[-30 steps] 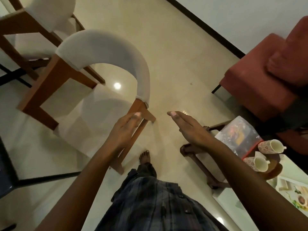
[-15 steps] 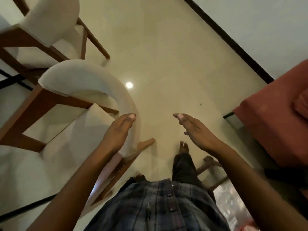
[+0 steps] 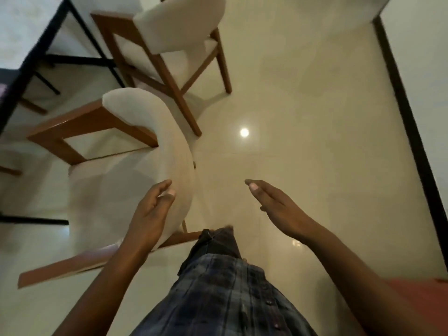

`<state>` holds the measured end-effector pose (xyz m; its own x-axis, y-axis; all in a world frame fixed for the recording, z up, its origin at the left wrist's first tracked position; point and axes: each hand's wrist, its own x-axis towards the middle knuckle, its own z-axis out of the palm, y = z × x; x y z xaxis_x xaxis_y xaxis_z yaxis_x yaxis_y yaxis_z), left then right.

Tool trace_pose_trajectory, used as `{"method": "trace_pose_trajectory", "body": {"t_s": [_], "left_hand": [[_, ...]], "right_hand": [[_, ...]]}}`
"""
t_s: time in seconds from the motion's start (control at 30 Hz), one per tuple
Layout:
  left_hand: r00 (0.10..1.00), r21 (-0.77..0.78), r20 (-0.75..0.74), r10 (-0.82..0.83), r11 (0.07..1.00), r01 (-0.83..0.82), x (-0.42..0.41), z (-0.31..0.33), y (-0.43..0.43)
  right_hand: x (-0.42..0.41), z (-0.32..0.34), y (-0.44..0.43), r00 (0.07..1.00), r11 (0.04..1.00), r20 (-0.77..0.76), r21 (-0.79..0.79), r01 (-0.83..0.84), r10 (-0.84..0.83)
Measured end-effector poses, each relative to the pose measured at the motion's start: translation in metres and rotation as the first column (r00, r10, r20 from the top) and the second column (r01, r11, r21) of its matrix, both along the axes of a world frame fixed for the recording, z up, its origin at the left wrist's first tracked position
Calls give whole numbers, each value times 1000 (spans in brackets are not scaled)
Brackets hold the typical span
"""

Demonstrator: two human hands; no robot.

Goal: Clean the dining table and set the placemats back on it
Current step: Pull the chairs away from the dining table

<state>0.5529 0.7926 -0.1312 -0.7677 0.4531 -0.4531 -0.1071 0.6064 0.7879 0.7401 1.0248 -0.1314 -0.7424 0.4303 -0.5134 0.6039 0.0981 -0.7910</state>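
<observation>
Placemats are not to be seen anywhere in the head view, and only a corner of the dining counter (image 3: 19, 25) is shown, at the upper left, with its pale top and black frame. Compared with 1 second ago, the view has been swung away from the right side of the room and toward the dining area. The 2 cups and the clear container are no longer shown, and only a sliver of the red seat (image 3: 424, 297) is left at the lower right. A far chair (image 3: 174, 30) and the counter corner have been brought into view. The near chair (image 3: 148, 146), with its curved white backrest, is now seen just left of the person's legs.

Both hands are carried empty and well apart, as they were in the 2 earlier pictures. The left hand (image 3: 150, 214) is held with fingers loosely extended in front of the near chair's backrest; whether the backrest is touched cannot be told. The right hand (image 3: 278, 207) is held flat and relaxed over the bare floor (image 3: 315, 105).

From this it is judged that the counter is being approached, with the 2 chairs between it and the person. Nothing to wipe with is held, so cleaning is taken to be not yet begun. The near chair may need to be shifted or passed before the counter top can be reached.
</observation>
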Motion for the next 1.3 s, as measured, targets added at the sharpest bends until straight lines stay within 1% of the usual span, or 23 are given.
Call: {"method": "trace_pose_trajectory", "body": {"t_s": [0.13,0.27,0.37,0.47,0.57,0.7,0.77,0.83,0.87,0.9,0.97,1.0,1.03,1.1,1.13,1.17,1.23,1.3], "left_hand": [[988,44,-15,155,987,-154,-11,-12,18],[938,39,-23,345,938,-344,-31,-22,26],[853,52,43,521,851,-523,-49,-24,31],[799,49,76,596,798,-600,-66,-20,39],[741,19,89,666,742,-670,-78,-15,46],[590,29,95,802,590,-807,-82,-13,55],[514,22,92,853,515,-857,-80,-16,63],[431,0,69,900,432,-902,-75,-18,70],[398,-23,40,916,399,-917,-71,-20,73],[384,-57,12,923,384,-922,-65,-22,77],[316,-142,-24,948,310,-940,-50,-23,88],[286,-199,-36,958,273,-941,-42,-25,94],[281,-267,-62,958,255,-929,-35,-27,100],[349,-387,-135,927,275,-880,-20,-34,109],[344,-400,-148,927,261,-878,-17,-36,113],[313,-385,-150,938,236,-892,-16,-35,118],[212,-348,-154,965,148,-926,-20,-37,120],[119,-367,-184,976,44,-929,-28,-46,110]], "right_hand": [[-69,2,42,978,977,-8,36,-208,208],[-150,10,71,922,920,-10,69,-385,387],[-210,17,82,835,830,13,101,-549,550],[-267,18,88,739,733,3,120,-669,674],[-317,13,90,669,664,-4,130,-736,743],[-375,1,91,506,500,0,151,-853,863],[-401,-6,94,446,441,10,143,-886,895],[-425,-11,94,348,339,30,157,-928,937],[-437,-14,94,277,264,54,172,-949,959],[-446,-16,95,210,189,92,194,-963,973],[-466,-22,97,47,4,158,262,-965,986],[-475,-26,99,-24,-77,181,296,-952,983],[-483,-29,98,-83,-145,199,322,-936,977],[-498,-33,94,-146,-218,224,346,-913,964],[-505,-35,91,-165,-242,233,358,-902,958],[-513,-39,88,-177,-260,240,379,-888,955],[-532,-49,78,-189,-288,260,428,-857,947],[-552,-62,65,-170,-295,297,453,-841,940]]}}
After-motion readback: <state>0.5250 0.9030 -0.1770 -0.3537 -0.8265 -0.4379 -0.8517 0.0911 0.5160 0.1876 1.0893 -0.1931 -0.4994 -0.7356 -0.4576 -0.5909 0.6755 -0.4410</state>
